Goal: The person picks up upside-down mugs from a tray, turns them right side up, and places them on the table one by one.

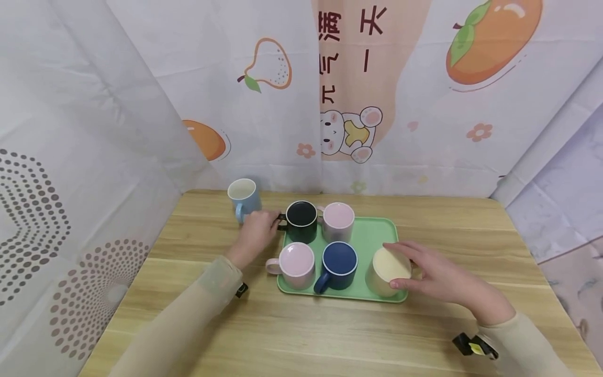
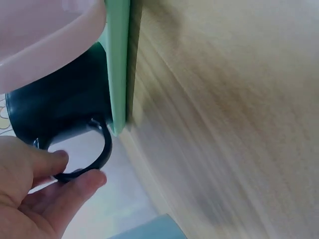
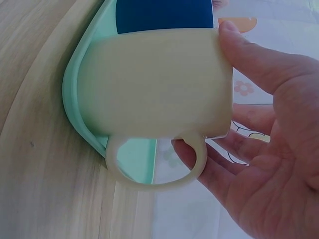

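Observation:
My left hand (image 1: pixel 256 235) pinches the handle of a black mug (image 1: pixel 301 224) between thumb and fingers. This mug stands at the far left of a green tray (image 1: pixel 372 230). At the tray's near right corner, my right hand (image 1: pixel 433 272) grips a cream mug (image 1: pixel 387 272) near its top, thumb on the near side and fingers on the far side. The cream mug's handle shows below my fingers in the right wrist view. Between them on the tray stand a dark blue mug (image 1: pixel 339 264), a near pink mug (image 1: pixel 297 267) and a far pink mug (image 1: pixel 338 221).
A light blue mug (image 1: pixel 245 196) stands on the wooden table (image 1: pixel 330 340), left of the tray and just beyond my left hand. A printed white curtain (image 1: pixel 282 131) hangs along the table's back edge.

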The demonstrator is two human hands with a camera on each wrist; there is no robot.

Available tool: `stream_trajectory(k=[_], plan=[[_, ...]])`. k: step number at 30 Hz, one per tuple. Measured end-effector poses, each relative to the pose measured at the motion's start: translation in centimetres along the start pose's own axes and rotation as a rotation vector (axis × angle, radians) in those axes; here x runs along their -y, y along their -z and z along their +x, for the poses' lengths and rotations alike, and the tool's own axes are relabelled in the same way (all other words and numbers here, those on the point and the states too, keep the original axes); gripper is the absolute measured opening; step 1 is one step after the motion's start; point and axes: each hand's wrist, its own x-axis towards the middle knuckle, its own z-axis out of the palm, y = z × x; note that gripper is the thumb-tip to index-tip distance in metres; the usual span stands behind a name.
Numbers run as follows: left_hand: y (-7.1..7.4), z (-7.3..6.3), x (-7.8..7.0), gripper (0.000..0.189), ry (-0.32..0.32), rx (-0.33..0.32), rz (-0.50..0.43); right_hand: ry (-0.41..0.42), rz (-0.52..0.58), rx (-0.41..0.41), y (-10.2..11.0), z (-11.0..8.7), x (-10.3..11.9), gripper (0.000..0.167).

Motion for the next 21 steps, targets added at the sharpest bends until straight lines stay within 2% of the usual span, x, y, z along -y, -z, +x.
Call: stream_trajectory(k=[2, 8, 15, 18, 21], plan=[[0.0, -0.2, 0.0, 0.004, -0.001, -0.038, 0.011, 0.004, 0.001, 0.001, -0.1, 0.1, 0.0, 0.079], [0.5, -0.2, -0.3, 0.019, -0.024, -0.156, 0.027, 0.003, 0.013, 0.001, -0.1, 0.2, 0.2, 0.081], [2.1, 0.5, -0.3, 0.012, -0.063, -0.318, -0.044, 0.002, 0.018, 0.004, 0.0, 0.3, 0.4, 0.081], [2.8, 0.9, -0.5, 0.015, -0.052, -0.391, -0.084, -0.011, 0.022, 0.009, 0.0, 0.3, 0.4, 0.081], [3.4, 1.1, -0.9, 0.014, -0.006, -0.430, -0.142, -0.015, 0.022, 0.006, 0.0, 0.3, 0.3, 0.080]])
